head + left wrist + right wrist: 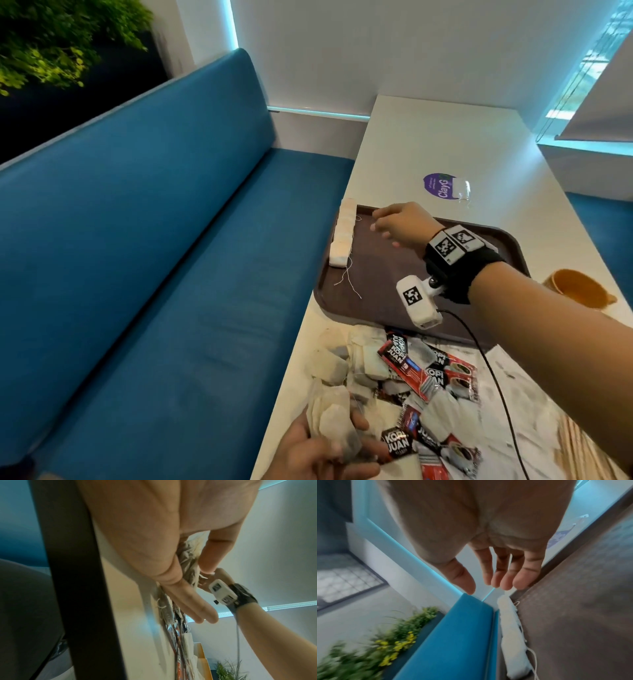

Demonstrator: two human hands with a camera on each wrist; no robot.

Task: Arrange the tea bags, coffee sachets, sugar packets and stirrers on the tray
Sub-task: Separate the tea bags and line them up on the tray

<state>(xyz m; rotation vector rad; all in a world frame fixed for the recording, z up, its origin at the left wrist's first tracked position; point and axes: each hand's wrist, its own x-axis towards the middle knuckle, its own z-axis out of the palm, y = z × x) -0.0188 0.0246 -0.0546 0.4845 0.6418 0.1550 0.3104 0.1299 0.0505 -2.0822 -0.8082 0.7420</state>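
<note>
Only the head view shows the left hand (318,448) clutching tea bags (334,421) near the tray (383,274), while the right wrist view shows the right hand (488,547) loosely spread beside the tray's row of tea bags (513,635).

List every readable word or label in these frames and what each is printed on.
"KOPI JUAN": red-and-black coffee sachets in the pile on the table.
"ClayG", cut off: purple round sticker on the table; its small print is unreadable.
Wrist markers: patterns only, no words.
</note>
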